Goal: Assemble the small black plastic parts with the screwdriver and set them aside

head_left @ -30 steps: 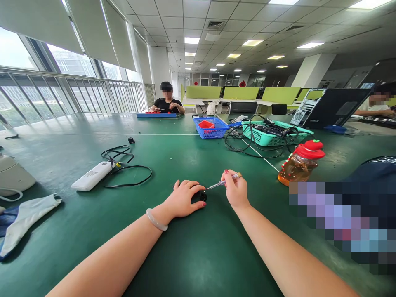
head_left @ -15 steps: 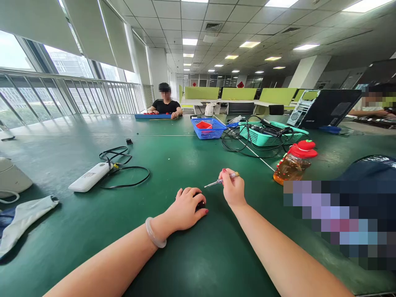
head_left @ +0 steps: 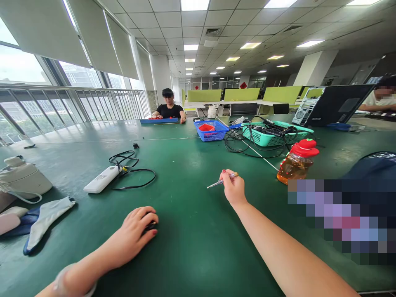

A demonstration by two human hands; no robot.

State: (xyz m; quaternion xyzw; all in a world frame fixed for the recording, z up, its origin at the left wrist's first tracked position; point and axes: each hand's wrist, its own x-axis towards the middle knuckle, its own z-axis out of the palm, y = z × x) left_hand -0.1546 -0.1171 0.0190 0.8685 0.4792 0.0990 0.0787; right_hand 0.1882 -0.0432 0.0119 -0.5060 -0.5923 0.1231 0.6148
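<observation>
Screwdriver juts from right fingers; left fingers curl around black object.

Free tabletop between left fingers and screwdriver; obstacle rightward: bottle

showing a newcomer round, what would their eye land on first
Probably the red-lidded bottle on the right of the green table. Next, the right hand near the middle, holding a screwdriver, and the left hand, lower left, its fingers curled over a small dark thing.
</observation>
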